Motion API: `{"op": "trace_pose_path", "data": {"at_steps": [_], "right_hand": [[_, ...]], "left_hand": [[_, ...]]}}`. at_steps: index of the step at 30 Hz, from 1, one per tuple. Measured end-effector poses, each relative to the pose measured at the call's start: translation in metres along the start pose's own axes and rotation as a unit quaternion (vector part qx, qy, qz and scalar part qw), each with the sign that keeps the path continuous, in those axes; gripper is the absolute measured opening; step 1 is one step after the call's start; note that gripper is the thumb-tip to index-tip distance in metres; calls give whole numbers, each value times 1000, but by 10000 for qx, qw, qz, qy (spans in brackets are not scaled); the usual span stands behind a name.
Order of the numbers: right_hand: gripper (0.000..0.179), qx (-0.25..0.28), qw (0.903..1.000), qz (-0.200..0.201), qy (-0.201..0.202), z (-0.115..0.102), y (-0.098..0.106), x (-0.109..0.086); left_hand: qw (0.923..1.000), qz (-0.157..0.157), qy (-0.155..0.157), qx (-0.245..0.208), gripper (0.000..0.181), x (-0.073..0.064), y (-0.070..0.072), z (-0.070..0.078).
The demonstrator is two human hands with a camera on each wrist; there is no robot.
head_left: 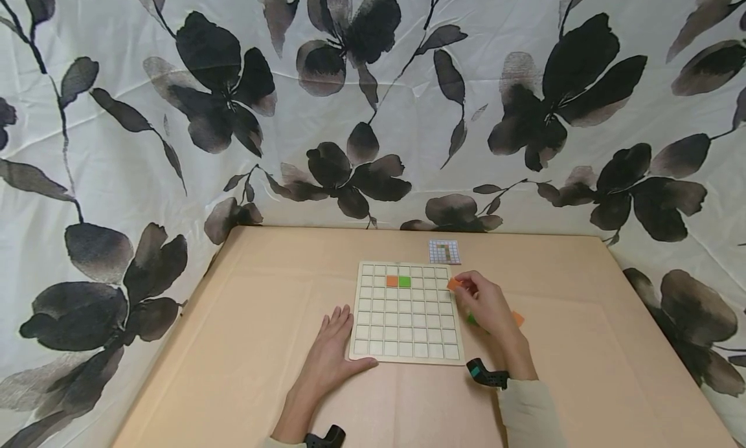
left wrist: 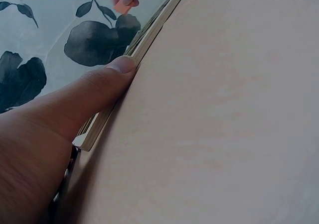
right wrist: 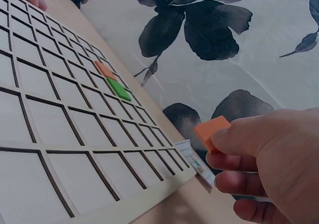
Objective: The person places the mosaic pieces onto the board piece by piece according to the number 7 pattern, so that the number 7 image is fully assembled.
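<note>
A pale grid board [head_left: 406, 335] lies on the table, with an orange tile [head_left: 392, 281] and a green tile [head_left: 405, 281] side by side in its second row from the top. My right hand [head_left: 486, 302] pinches another orange tile [right wrist: 212, 132] between thumb and fingers, by the board's upper right edge. My left hand [head_left: 330, 347] lies along the board's left side with fingers straight, its thumb [left wrist: 102, 87] against the front edge of the board. Partly hidden under the right hand are a green tile [head_left: 471, 318] and an orange tile [head_left: 518, 318] on the table.
A small printed pattern card [head_left: 445, 252] lies just behind the board's top right corner. The light wooden table [head_left: 262, 292] backs onto a white cloth [head_left: 419, 124] printed with dark flowers. Each wrist wears a black camera strap [head_left: 489, 374].
</note>
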State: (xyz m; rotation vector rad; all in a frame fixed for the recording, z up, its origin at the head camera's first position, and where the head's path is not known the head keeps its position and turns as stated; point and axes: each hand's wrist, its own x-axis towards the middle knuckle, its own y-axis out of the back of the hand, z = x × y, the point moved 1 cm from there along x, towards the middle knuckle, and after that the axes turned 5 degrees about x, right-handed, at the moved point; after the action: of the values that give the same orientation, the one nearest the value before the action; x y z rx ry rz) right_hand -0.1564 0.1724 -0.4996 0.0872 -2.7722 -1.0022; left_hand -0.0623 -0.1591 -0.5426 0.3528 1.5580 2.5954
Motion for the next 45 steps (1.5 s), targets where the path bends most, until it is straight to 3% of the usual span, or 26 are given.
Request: {"op": "trace_pose_path", "data": {"at_steps": [14,30,45], "right_hand": [[27,116,9996,-31,-248,-5,-17,6],[23,225,9996,-153,21,-8,-34,20],[20,280,9990,-321,115,-3,-45,38]], "left_hand": [[10000,22,-70,-33,110,-1,0,-3],[9998,134,-122,-7,110,-1,-3,-5],[9999,77,39,-95,110,5,-4,2]]}}
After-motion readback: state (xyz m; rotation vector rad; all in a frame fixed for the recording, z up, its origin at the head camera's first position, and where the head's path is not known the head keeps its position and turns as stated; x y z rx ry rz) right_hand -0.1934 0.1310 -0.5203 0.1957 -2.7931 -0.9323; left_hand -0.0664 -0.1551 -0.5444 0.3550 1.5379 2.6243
